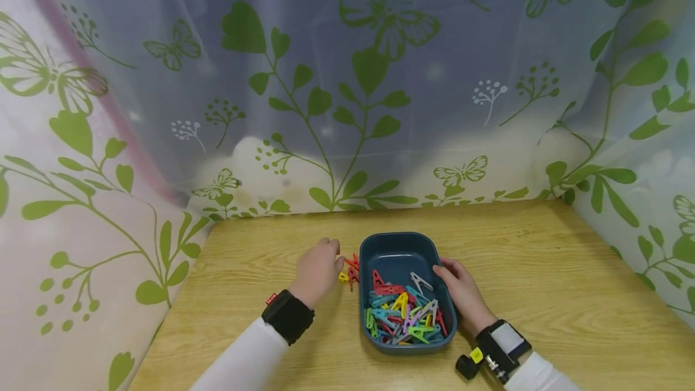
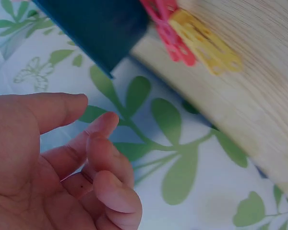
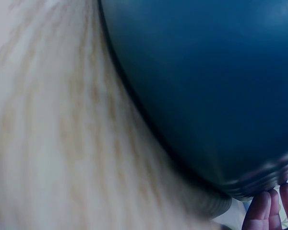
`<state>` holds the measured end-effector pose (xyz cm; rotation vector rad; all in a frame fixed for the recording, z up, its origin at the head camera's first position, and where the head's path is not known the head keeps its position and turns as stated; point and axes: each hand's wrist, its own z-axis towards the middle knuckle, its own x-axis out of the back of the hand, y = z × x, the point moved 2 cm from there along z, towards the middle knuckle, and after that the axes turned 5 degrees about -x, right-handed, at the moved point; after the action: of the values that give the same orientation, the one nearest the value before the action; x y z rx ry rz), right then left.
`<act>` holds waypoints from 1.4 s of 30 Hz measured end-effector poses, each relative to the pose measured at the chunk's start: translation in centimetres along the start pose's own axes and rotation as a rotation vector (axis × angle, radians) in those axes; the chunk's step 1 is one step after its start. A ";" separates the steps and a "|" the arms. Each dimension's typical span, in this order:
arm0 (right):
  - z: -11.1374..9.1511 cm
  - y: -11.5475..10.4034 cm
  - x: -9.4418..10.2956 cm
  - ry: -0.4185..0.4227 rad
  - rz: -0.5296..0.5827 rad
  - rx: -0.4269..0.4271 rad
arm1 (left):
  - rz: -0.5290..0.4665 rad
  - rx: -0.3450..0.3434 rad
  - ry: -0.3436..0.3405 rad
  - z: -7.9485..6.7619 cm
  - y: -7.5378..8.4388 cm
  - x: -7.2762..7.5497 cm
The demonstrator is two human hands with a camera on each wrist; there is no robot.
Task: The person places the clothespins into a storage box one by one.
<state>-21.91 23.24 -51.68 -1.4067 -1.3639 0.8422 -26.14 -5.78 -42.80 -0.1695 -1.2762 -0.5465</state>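
A dark blue plastic bin [image 1: 393, 264] stands on the table, with many clothespins [image 1: 404, 312] in red, yellow, green, grey, blue and purple piled in its near part. My right hand [image 1: 464, 294] holds its right side, thumb at the rim and fingers along the outer wall. To the bin's left, my left hand [image 1: 317, 271] hovers with nothing in its loosely bent fingers. Beside that hand lie several red clothespins [image 1: 353, 275] and a yellow clothespin [image 1: 343, 277]. In the left wrist view, the yellow clothespin [image 2: 206, 43] lies against a red one, apart from the fingertips.
The wooden table [image 1: 260, 246] reaches back to a hanging curtain [image 1: 326, 113] with green leaves and butterflies. More of this patterned cloth hangs at the left and right sides. A black strap [image 1: 288, 317] is on the left wrist, a camera mount [image 1: 502, 349] on the right.
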 end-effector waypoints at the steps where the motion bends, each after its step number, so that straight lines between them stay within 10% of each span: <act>1: 0.0 0.0 0.0 0.000 0.000 0.003 | 0.005 0.011 -0.006 0.1 -0.3 -0.1; 19: -0.1 -0.1 -0.2 0.013 -0.004 0.011 | 0.050 0.090 -0.148 -0.3 -3.8 -1.7; 42: 0.2 -0.1 -0.2 0.017 0.002 0.016 | 0.052 -0.023 -0.210 -0.8 -4.0 -3.5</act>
<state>-22.10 23.11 -51.67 -1.4004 -1.3398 0.8388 -28.01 -8.51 -46.99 -0.2846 -1.4659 -0.5085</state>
